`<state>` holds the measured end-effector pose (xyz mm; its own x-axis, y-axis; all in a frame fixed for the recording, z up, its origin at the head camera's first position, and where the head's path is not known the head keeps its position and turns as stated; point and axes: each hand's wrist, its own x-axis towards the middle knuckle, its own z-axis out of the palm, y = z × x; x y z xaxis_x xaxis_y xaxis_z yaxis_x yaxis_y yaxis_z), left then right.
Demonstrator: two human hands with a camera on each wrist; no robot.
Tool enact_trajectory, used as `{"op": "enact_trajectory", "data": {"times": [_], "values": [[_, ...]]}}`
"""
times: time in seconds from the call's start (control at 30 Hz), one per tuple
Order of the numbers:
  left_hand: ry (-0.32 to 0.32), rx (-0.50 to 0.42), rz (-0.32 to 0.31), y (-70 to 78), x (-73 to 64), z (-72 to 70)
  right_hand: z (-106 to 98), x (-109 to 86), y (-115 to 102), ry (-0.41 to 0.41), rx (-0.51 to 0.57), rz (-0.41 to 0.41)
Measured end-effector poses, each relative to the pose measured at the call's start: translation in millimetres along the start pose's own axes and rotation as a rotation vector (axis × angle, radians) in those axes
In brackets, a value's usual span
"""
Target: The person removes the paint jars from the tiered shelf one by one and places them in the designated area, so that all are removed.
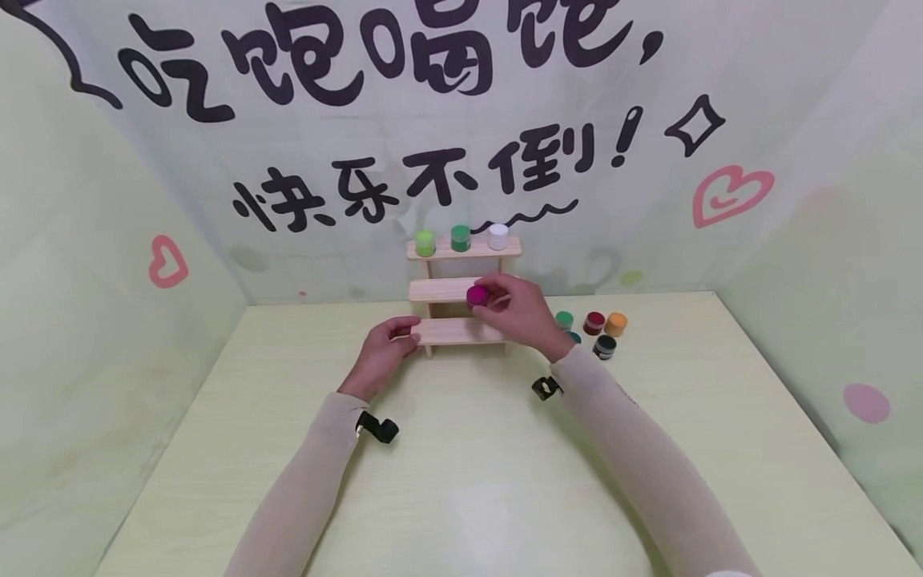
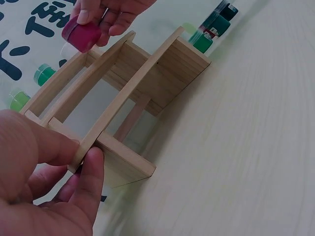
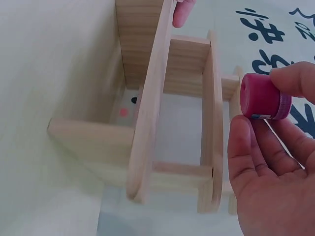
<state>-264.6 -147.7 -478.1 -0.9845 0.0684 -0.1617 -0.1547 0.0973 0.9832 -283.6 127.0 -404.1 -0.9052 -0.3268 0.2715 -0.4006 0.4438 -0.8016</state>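
A small wooden rack (image 1: 461, 330) with three stepped shelves stands at the back of the table. My left hand (image 1: 384, 353) pinches the left end of its lowest shelf between thumb and fingers, as the left wrist view (image 2: 54, 172) shows. In my right hand (image 1: 521, 311) a small magenta paint jar (image 3: 261, 96) is held by thumb and fingertips, in front of the middle shelf (image 1: 440, 290) and above the lowest one. On the top shelf stand a light green jar (image 1: 425, 244), a green jar (image 1: 460, 238) and a white jar (image 1: 498, 236).
Right of the rack, several jars stand close together on the table (image 1: 461, 481): a green one (image 1: 564, 320), a dark red one (image 1: 594, 323), an orange one (image 1: 616, 324) and a blackish one (image 1: 605, 347). A printed cloth wall (image 1: 613, 264) rises behind.
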Motion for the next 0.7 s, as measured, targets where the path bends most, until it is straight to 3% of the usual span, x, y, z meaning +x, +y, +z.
{"op": "enact_trajectory", "data": {"times": [0.4, 0.7], "values": [[0.009, -0.026, 0.014, 0.5, -2.5, 2.1, -43, -43.4, 29, 0.041, -0.059, 0.032], [0.021, -0.048, 0.019, -0.9, -0.5, 3.2, -81, -78.0, 53, 0.084, -0.113, 0.131]]}}
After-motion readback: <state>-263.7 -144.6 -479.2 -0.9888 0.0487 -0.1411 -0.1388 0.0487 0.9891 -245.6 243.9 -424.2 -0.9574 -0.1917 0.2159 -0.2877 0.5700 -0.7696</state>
